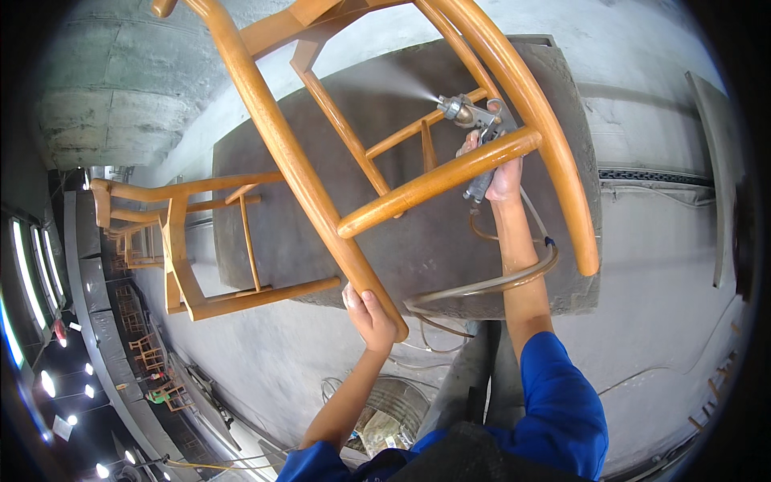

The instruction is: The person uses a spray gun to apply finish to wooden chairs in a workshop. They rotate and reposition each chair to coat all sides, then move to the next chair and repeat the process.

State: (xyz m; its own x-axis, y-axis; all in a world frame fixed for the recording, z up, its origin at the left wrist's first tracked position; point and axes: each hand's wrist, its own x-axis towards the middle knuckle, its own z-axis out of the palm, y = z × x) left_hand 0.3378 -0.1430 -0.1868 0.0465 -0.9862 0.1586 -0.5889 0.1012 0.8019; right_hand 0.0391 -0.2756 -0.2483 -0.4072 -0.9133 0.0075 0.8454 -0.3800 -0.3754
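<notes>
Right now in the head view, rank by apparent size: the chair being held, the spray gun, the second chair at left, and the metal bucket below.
1. Held chair, though nearness to the camera inflates it.
2. Second chair.
3. Bucket, partly hidden.
4. Spray gun, partly covered by the right hand.

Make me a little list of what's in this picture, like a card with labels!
Left hand: grips the end of a wooden chair frame
Right hand: holds a metal spray gun
Spray: a pale mist leaves the nozzle toward the upper left
Hose: loops below the right arm
Stand: dark, dusty, under the chair frame
Second chair frame: at the left
Sleeves: blue
</notes>
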